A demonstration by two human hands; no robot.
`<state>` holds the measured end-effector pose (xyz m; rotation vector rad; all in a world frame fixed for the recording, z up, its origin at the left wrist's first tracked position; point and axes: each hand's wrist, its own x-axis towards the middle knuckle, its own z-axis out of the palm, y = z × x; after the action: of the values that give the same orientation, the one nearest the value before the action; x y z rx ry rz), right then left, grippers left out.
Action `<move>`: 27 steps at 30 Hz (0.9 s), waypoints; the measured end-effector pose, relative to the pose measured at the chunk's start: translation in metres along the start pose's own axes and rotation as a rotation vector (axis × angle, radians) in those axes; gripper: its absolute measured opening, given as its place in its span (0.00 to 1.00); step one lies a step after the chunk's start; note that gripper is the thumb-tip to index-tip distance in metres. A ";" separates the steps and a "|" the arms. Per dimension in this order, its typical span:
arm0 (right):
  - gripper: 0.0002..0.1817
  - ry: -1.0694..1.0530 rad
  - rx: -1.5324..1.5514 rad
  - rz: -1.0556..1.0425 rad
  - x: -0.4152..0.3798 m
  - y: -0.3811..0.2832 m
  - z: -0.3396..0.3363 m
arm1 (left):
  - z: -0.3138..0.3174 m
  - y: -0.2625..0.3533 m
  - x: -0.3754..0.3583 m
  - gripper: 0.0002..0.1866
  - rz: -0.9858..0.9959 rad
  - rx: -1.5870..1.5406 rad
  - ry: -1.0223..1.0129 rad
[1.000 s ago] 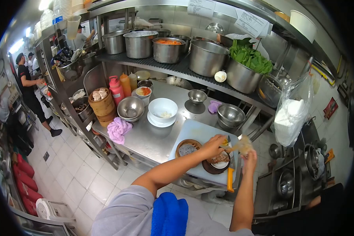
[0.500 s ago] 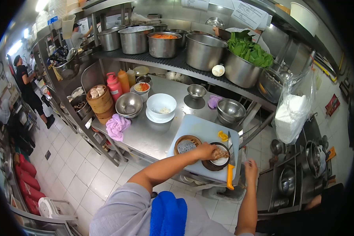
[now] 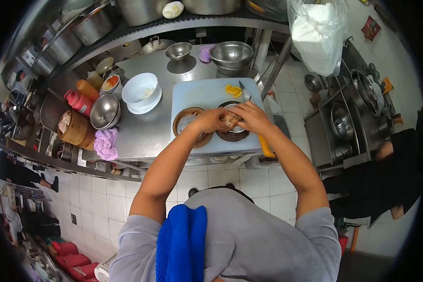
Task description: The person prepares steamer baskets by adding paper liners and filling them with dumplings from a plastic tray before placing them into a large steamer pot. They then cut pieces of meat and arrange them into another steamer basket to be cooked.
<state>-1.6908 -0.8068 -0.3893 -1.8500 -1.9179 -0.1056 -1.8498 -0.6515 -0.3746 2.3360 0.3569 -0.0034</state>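
Over a dark-rimmed round bowl (image 3: 233,136), my left hand (image 3: 210,121) grips a brown piece of cooked meat (image 3: 230,121). My right hand (image 3: 253,117) has its fingers closed on the other side of the same piece. Most of the bowl's inside is hidden by my hands. Left of it is a round bamboo steamer (image 3: 178,123) with a perforated metal plate inside, partly behind my left wrist. Both stand on a pale blue cutting board (image 3: 197,91). A knife with an orange handle (image 3: 266,146) lies under my right wrist, beside yellow-orange fruit slices (image 3: 233,90).
White bowls (image 3: 141,93), a steel bowl (image 3: 105,111) and a purple cloth (image 3: 106,144) stand left on the steel table (image 3: 148,136). Steel bowls (image 3: 231,55) sit behind the board. A shelf edge (image 3: 150,34) runs above. Another person in dark clothes (image 3: 376,174) is at right.
My right hand has come in from the right side to the meat, which my left hand was holding alone over the bowl. The head view has turned and tilted down.
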 end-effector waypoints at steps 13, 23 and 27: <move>0.27 -0.250 0.006 0.027 0.021 0.009 -0.009 | 0.002 0.018 -0.008 0.28 -0.150 -0.197 0.043; 0.25 -0.151 0.005 -0.050 0.023 0.003 -0.008 | 0.022 0.013 -0.010 0.27 0.072 0.266 0.230; 0.28 -0.123 0.016 -0.036 0.021 0.002 -0.007 | 0.033 0.014 -0.009 0.32 0.032 0.418 0.256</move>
<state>-1.6868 -0.7895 -0.3758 -1.8502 -2.0293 0.0124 -1.8513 -0.6857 -0.3875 2.7636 0.4824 0.2625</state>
